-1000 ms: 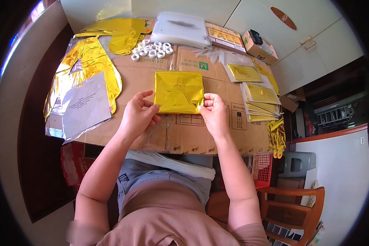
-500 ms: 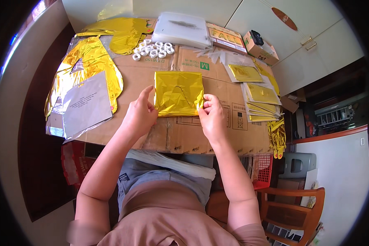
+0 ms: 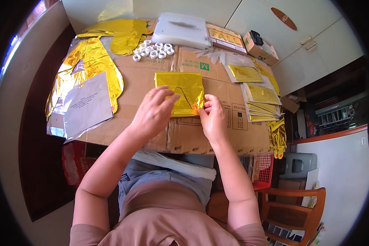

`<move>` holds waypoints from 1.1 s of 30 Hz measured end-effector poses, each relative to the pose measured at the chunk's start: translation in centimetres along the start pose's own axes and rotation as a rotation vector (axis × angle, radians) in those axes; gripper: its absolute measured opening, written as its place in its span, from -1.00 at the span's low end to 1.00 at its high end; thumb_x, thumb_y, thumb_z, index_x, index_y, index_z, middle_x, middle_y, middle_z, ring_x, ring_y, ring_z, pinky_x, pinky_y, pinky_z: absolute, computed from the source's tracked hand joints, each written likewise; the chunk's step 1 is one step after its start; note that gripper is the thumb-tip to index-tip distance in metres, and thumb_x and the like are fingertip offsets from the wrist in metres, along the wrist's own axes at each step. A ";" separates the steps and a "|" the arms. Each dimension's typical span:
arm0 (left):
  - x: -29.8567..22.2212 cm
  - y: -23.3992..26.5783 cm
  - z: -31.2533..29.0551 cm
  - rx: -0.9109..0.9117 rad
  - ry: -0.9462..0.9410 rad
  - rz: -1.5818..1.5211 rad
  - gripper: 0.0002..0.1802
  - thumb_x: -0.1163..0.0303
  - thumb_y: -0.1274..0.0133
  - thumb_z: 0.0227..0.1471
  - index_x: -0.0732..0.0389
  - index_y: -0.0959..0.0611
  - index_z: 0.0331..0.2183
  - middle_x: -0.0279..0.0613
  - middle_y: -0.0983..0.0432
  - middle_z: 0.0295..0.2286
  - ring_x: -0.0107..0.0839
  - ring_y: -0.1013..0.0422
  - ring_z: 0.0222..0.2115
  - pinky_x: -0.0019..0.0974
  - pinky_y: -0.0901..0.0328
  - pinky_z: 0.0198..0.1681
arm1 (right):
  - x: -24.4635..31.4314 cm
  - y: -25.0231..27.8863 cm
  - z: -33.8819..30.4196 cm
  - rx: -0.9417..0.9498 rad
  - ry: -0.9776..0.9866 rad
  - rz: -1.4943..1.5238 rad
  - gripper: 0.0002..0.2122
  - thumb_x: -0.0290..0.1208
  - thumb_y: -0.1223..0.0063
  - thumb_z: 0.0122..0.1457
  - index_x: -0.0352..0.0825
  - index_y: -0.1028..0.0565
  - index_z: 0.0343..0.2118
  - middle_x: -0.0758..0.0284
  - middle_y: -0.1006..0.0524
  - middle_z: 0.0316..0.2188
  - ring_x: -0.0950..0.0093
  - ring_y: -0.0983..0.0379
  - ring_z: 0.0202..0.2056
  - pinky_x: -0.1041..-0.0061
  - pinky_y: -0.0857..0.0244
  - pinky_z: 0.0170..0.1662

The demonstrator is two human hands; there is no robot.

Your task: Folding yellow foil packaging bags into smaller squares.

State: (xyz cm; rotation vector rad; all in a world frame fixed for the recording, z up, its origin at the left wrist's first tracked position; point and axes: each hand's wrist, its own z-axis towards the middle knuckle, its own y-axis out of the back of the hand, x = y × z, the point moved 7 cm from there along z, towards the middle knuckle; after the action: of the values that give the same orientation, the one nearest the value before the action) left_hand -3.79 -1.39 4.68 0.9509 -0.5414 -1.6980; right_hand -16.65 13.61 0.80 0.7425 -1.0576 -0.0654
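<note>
A gold foil balloon [image 3: 184, 88], folded into a flat square, lies on the cardboard-covered tabletop in front of me. My right hand [image 3: 213, 119] pinches its lower right corner between thumb and fingers. Over its left part hovers my left hand [image 3: 153, 112], fingers loosely spread and slightly bent, hiding the balloon's left edge and lower left corner. Nothing shows in that hand. A dark curved line crosses the middle of the foil.
Left are loose gold foil balloons [image 3: 112, 74] and a grey printed sheet [image 3: 88, 104]. White ribbon rolls [image 3: 153, 53] and a stack of clear plastic bags [image 3: 182, 30] lie behind. Bagged folded balloons [image 3: 261, 93] are piled right. A wooden chair [image 3: 315, 209] stands lower right.
My left hand has come off the balloon's left edge and moved right, over the foil, its fingers no longer beside the edge. My right hand keeps its pinch at the corner.
</note>
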 end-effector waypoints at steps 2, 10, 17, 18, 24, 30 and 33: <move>-0.3 -1.6 0.1 0.014 -0.102 0.006 -0.49 0.52 -0.19 -0.01 0.23 -0.54 0.03 -0.01 -0.46 -0.03 0.01 -0.33 0.10 0.02 -0.22 0.19 | -0.3 -0.1 0.1 0.000 -0.022 0.000 -0.62 -0.69 -0.19 0.05 -0.41 -0.42 -0.03 0.17 -0.51 -0.32 0.33 -0.50 -0.40 0.36 -0.44 -0.32; 1.9 -4.7 -0.8 0.267 0.013 0.096 -0.30 0.19 -0.03 0.17 0.31 -0.29 0.25 0.05 -0.14 0.28 -0.04 -0.03 0.32 -0.06 0.08 0.38 | -0.1 0.2 0.0 -0.037 0.007 -0.058 -0.61 -0.64 -0.23 0.06 -0.42 -0.46 -0.01 0.23 -0.55 -0.33 0.48 -0.51 -0.42 0.49 -0.45 -0.30; 2.0 -5.3 -1.0 0.313 -0.011 0.184 -0.28 0.16 0.04 0.21 0.35 -0.25 0.27 0.07 -0.07 0.31 -0.05 0.01 0.34 -0.05 0.14 0.39 | 0.3 0.2 -0.4 -0.005 0.026 -0.113 -0.64 -0.67 -0.18 0.05 -0.42 -0.43 -0.06 0.13 -0.48 -0.25 0.23 -0.50 -0.30 0.28 -0.42 -0.18; 2.0 -5.3 -1.0 0.316 -0.006 0.178 -0.29 0.18 0.04 0.21 0.35 -0.24 0.27 0.07 -0.07 0.31 -0.04 0.02 0.35 -0.04 0.14 0.39 | 0.4 0.2 -0.4 -0.001 0.046 -0.152 -0.65 -0.67 -0.17 0.06 -0.42 -0.43 -0.05 0.12 -0.48 -0.23 0.21 -0.49 -0.28 0.26 -0.41 -0.16; 1.9 -5.3 -1.1 0.291 -0.043 0.235 -0.28 0.12 0.06 0.20 0.36 -0.27 0.25 0.08 -0.10 0.30 -0.05 -0.04 0.33 -0.02 0.09 0.37 | 1.9 0.9 -0.9 0.003 0.121 -0.392 -0.63 -0.53 -0.10 0.17 -0.40 -0.41 0.06 0.08 -0.45 -0.02 0.07 -0.37 0.03 0.13 -0.26 0.09; 2.1 -5.4 -1.1 0.264 -0.035 0.213 -0.30 0.12 0.06 0.20 0.36 -0.31 0.24 0.09 -0.13 0.28 -0.04 -0.06 0.32 -0.02 0.09 0.37 | 3.1 -3.5 -0.6 0.160 0.340 -0.605 -0.33 -0.04 0.13 0.33 -0.45 -0.12 0.33 0.01 -0.02 0.39 0.01 0.10 0.39 -0.03 0.24 0.39; 2.0 -5.3 -1.2 0.263 -0.033 0.216 -0.31 0.13 0.07 0.20 0.36 -0.32 0.23 0.09 -0.14 0.28 -0.04 -0.06 0.32 -0.02 0.09 0.37 | 1.5 -4.6 -0.6 0.312 0.204 -0.627 -0.26 0.06 0.22 0.34 -0.44 0.01 0.38 0.01 0.12 0.42 0.06 0.23 0.43 -0.03 0.38 0.41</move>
State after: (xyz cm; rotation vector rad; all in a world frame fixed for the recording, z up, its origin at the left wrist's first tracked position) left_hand -6.14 -1.36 -0.60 1.0118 -0.8734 -1.4737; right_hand -14.09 9.82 -0.94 1.3176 -0.6142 -0.3590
